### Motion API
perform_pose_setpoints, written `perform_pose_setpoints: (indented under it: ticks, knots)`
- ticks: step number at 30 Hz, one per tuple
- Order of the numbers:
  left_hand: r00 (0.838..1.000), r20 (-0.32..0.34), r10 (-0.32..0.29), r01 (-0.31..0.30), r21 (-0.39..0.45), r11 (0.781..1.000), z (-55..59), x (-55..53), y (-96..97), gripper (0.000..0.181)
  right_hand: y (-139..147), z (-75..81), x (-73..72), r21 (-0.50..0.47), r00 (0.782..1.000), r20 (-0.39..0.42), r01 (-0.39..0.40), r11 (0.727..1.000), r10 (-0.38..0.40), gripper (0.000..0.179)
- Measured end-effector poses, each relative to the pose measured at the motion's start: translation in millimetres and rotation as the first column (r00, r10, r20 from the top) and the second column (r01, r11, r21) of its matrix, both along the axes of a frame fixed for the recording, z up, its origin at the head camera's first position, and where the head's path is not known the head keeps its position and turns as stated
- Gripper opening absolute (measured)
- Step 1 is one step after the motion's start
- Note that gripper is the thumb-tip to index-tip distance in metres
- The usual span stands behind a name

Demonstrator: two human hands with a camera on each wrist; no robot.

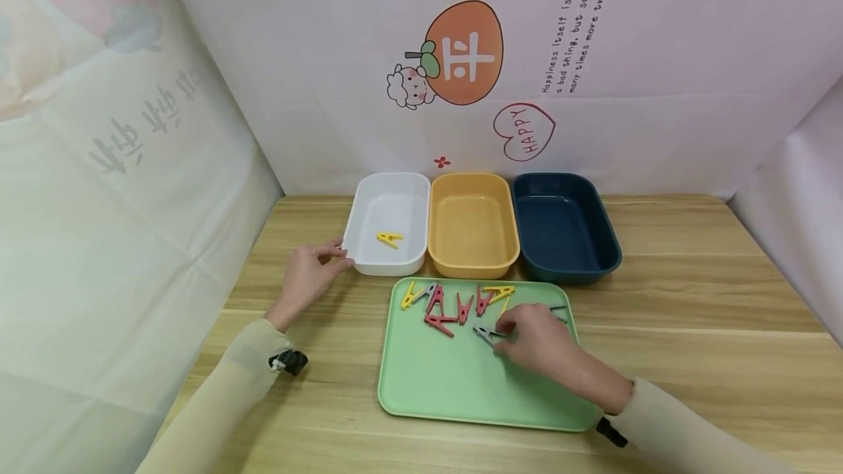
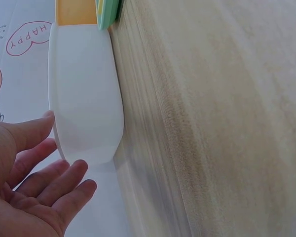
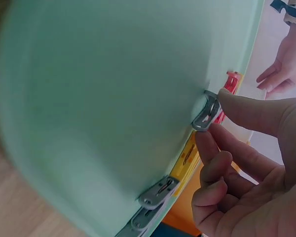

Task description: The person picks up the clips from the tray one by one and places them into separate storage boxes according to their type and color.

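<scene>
My right hand pinches a grey clothespin between thumb and fingers, low over the green tray. Around it on the tray lie several other clothespins: red ones such as this red clothespin, a yellow clothespin at the left, and a grey clothespin near the right side. My left hand touches the near left corner of the white bin, its fingers loosely bent against the outside of the rim. One yellow clothespin lies in that bin.
Beside the white bin stand a yellow bin and a dark blue bin, side by side behind the tray. The wooden table meets a printed cloth backdrop at the back, with white cloth on both sides.
</scene>
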State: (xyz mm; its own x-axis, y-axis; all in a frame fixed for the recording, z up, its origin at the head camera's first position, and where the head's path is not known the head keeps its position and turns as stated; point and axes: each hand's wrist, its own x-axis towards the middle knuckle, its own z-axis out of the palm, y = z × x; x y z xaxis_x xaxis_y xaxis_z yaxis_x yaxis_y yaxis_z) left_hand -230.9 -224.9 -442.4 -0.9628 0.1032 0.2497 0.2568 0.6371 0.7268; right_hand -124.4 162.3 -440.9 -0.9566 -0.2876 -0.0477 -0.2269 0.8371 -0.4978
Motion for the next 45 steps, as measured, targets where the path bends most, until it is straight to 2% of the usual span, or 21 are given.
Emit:
perform_pose_setpoints:
  ticks: [10, 16, 23, 45]
  knots:
    - [1.000, 0.021, 0.012, -0.012, -0.007, 1.000, 2.6, -4.7, 1.5, 0.024, 10.2, -0.6, 1.7, 0.028, 1.000, 0.007, 0.017, 0.999, -0.017, 0.031]
    - [1.000, 0.018, 0.010, -0.010, -0.015, 1.000, 2.6, -4.3, 1.7, 0.023, 14.2, -2.6, 3.4, 0.028, 1.000, -0.021, 0.000, 1.000, 0.000, 0.030]
    - [1.000, 0.010, 0.004, -0.004, -0.018, 1.000, 2.2, -3.1, 1.0, 0.023, 17.5, -2.8, 5.9, 0.034, 1.000, 0.016, 0.008, 0.999, -0.008, 0.030]
    - [1.000, 0.013, -0.003, 0.003, -0.018, 1.000, 3.3, -1.0, 0.9, 0.022, 29.4, 0.4, 15.5, 0.056, 0.998, 0.060, 0.015, 0.998, -0.018, 0.032]
